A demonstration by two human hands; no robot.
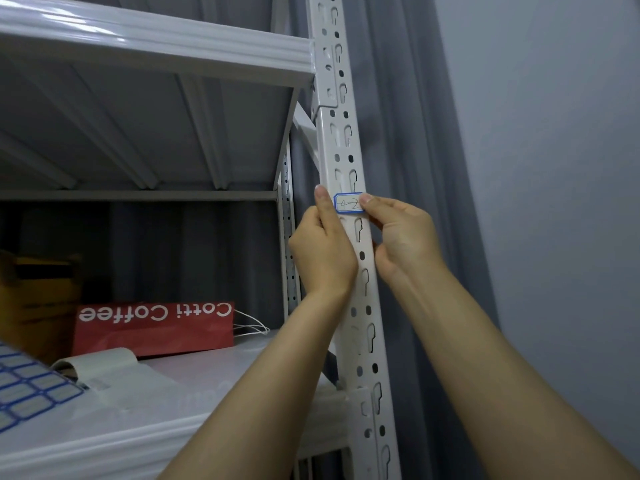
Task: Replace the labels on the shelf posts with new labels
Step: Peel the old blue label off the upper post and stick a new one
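Note:
A small white label [348, 204] with a blue border and handwritten "4-2" sits on the front of the white perforated shelf post [363, 271], at about mid height. My left hand [323, 247] is at the post's left edge, its thumb pointing up beside the label's left end. My right hand [403, 237] is at the post's right edge, with a fingertip on the label's right end. A sheet of blank blue-bordered labels [27, 393] lies on the shelf at the lower left.
A white shelf board [207, 375] carries a red "Cotti Coffee" paper bag [156, 327], a yellow cardboard box [38, 299] and a white roll [100, 363]. Another shelf [156, 43] runs overhead. A grey curtain [415, 133] and wall [554, 133] stand to the right.

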